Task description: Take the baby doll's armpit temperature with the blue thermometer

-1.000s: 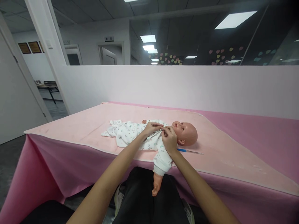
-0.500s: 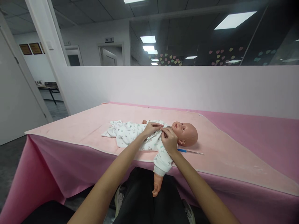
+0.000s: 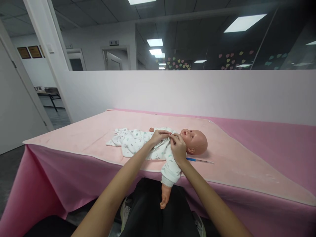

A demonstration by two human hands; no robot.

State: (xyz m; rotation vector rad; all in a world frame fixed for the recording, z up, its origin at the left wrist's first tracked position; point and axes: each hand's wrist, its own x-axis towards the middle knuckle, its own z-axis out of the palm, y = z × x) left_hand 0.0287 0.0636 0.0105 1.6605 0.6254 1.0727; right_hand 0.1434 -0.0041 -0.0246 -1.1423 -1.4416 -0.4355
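Doll (image 3: 160, 154) on its back on the table (image 3: 86, 131), upper chest beneath both hands.
Its long axis runs left to right, head (image 3: 198, 142) just beyond the right hand (image 3: 179, 146), legs past the left hand (image 3: 159, 136). Both hands' bent fingers meet at the patterned clothes (image 3: 134, 143) near the neck; whether they pinch cloth, I cannot tell.

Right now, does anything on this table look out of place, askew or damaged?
The doll's near arm sticks out past the cloth's near edge while the rest lies on it, so it looks askew. The tool lies loose beside the head. Nothing looks plainly damaged.
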